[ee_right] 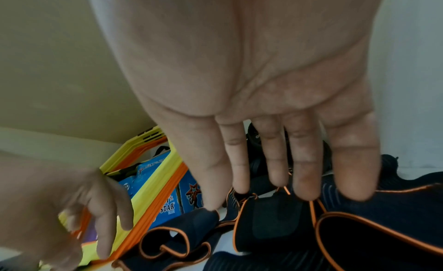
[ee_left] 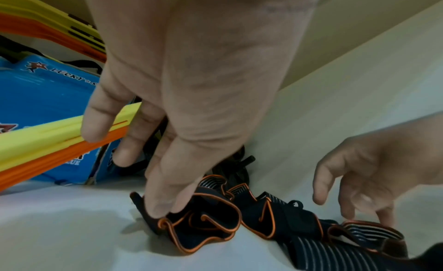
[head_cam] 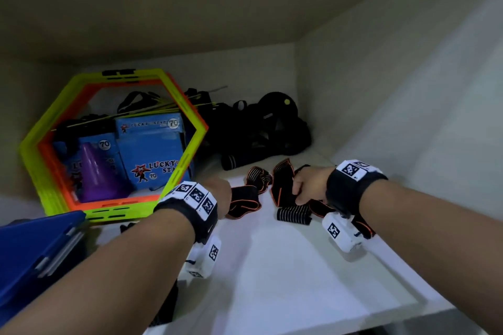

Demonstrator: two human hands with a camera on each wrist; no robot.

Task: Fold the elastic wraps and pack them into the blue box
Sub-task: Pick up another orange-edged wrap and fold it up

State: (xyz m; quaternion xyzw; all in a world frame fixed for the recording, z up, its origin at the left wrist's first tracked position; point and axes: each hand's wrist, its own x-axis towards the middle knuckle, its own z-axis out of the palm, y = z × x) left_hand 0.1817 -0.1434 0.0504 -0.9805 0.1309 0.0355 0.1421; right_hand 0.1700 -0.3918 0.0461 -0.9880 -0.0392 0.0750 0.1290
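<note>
Several black elastic wraps with orange trim lie loose on the white shelf (head_cam: 272, 266). My left hand (head_cam: 217, 193) reaches down with straight fingers, and one fingertip (ee_left: 158, 207) presses on the crumpled left wrap (head_cam: 243, 200) (ee_left: 203, 224). My right hand (head_cam: 304, 187) (ee_right: 275, 170) hangs over the middle wrap (head_cam: 283, 182) (ee_right: 271, 224), fingers extended and their tips touching the fabric. A striped rolled wrap (head_cam: 292, 215) sits just below the right hand. A dark blue box (head_cam: 35, 250) is at the lower left, beside my left forearm.
Yellow-green and orange hexagon rings (head_cam: 49, 128) lean at the back left, around light blue Lucky Star boxes (head_cam: 152, 149) and a purple cone (head_cam: 95, 171). A pile of black gear (head_cam: 261, 128) fills the back corner. The cabinet wall (head_cam: 408, 90) closes the right side.
</note>
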